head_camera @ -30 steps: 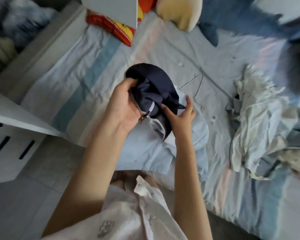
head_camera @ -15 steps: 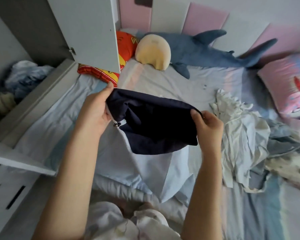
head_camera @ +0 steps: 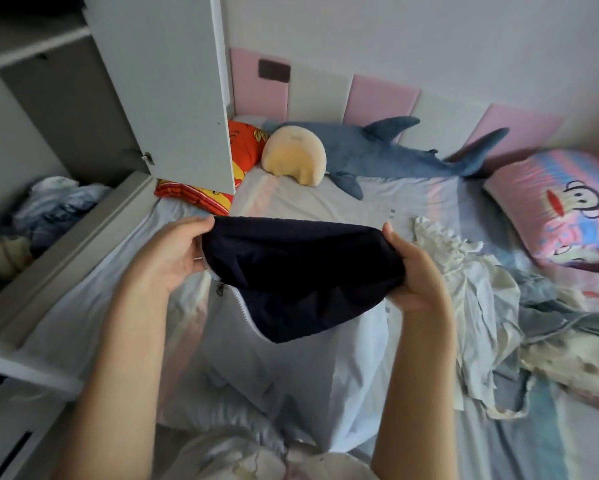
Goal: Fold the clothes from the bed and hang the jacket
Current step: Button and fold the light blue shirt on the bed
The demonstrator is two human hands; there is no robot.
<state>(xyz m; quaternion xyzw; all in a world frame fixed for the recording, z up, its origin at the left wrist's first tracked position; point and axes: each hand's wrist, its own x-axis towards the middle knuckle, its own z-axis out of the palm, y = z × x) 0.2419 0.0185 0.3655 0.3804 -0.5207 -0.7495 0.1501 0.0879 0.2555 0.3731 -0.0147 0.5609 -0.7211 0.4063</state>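
Left hand (head_camera: pixel 173 254) and right hand (head_camera: pixel 417 275) grip the jacket (head_camera: pixel 301 275) above the bed (head_camera: pixel 325 199).

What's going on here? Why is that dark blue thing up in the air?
A person is sorting laundry at the bed. Their left hand and right hand grip the jacket by the two ends of its dark top part, holding it stretched out above the bed while its light blue body hangs down. A crumpled pile of clothes lies unfolded on the bed to the right. The wardrobe door stands open on the left.
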